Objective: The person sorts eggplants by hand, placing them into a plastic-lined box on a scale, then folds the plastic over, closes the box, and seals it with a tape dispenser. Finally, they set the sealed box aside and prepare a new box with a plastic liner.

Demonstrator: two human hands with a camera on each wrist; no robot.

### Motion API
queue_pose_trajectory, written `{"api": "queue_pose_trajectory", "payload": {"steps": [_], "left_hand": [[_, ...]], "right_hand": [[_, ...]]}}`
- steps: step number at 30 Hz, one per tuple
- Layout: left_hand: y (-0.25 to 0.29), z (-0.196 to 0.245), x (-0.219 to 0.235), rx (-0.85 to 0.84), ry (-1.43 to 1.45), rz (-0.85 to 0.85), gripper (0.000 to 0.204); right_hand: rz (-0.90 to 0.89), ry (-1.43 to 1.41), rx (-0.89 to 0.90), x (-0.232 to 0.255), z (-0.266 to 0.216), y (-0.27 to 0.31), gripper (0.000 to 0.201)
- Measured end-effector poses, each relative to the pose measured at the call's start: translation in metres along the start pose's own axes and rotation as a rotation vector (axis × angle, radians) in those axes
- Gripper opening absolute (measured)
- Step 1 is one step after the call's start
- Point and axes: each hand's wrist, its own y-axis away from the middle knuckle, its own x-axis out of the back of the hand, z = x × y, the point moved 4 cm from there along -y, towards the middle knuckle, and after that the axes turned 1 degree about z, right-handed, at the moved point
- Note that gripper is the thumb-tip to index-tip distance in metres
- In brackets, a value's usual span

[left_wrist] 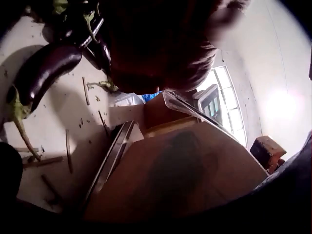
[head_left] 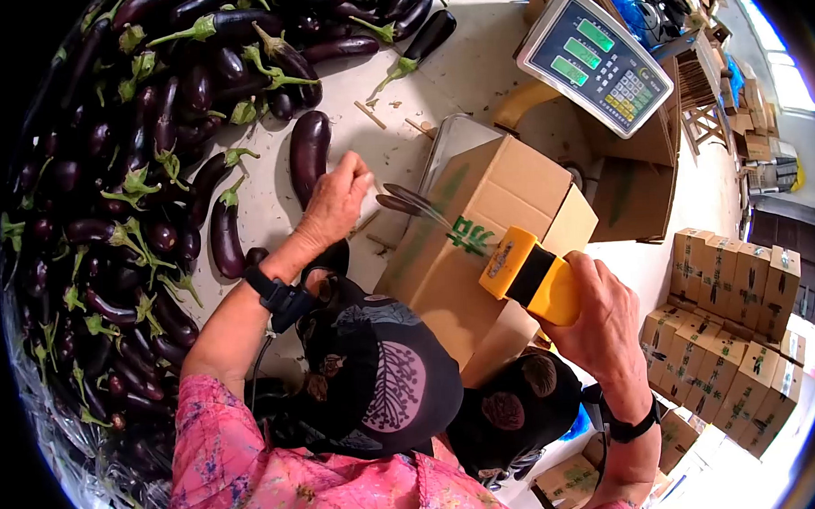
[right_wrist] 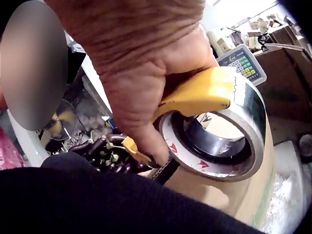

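In the head view my right hand (head_left: pixel 598 315) grips a yellow tape dispenser (head_left: pixel 552 285). In the right wrist view, the thumb and palm of that hand wrap its yellow handle beside the tape roll (right_wrist: pixel 204 168). A clear strip of packing tape (head_left: pixel 438 219) runs from the dispenser across to my left hand (head_left: pixel 338 203), whose fingers are curled at the strip's end. Under the strip lies a cardboard box (head_left: pixel 513 192) with green print, its side close below the dispenser. In the left wrist view the left hand (left_wrist: pixel 165 53) is mostly dark, above the box (left_wrist: pixel 161 170).
Many eggplants (head_left: pixel 165 128) are heaped on the left, with a single eggplant (head_left: pixel 310 155) beside the left hand. A scale display (head_left: pixel 594 59) stands behind the box. Small taped boxes (head_left: pixel 733 333) are stacked at right. My dark patterned trouser knees (head_left: pixel 376 372) are close in front.
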Motion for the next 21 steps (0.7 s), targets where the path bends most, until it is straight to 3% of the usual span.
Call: {"api": "queue_pose_trajectory", "payload": {"steps": [6,10,14,17,20,21], "left_hand": [[0.003,-0.008,-0.048,-0.059,-0.139,-0.12,0.015],[0.006,-0.006,-0.073,-0.209,-0.221,-0.131,0.017],[0.012,-0.02,-0.105,-0.155,-0.218,-0.296,0.02],[0.013,-0.023,-0.108,-0.228,-0.152,-0.283,0.02],[0.014,-0.026,-0.109,-0.19,-0.073,-0.278,0.018],[0.014,-0.029,-0.112,-0.108,-0.14,-0.327,0.017]], "right_hand": [[-0.025,-0.019,-0.005,-0.003,0.003,-0.004,0.05],[-0.022,-0.032,0.002,-0.004,0.005,-0.004,0.052],[-0.021,-0.05,0.024,-0.004,0.008,-0.004,0.055],[-0.003,-0.064,0.038,-0.007,0.008,-0.005,0.056],[0.015,-0.073,0.053,-0.008,0.009,-0.005,0.057],[0.021,-0.072,0.055,-0.008,0.01,-0.004,0.057]]}}
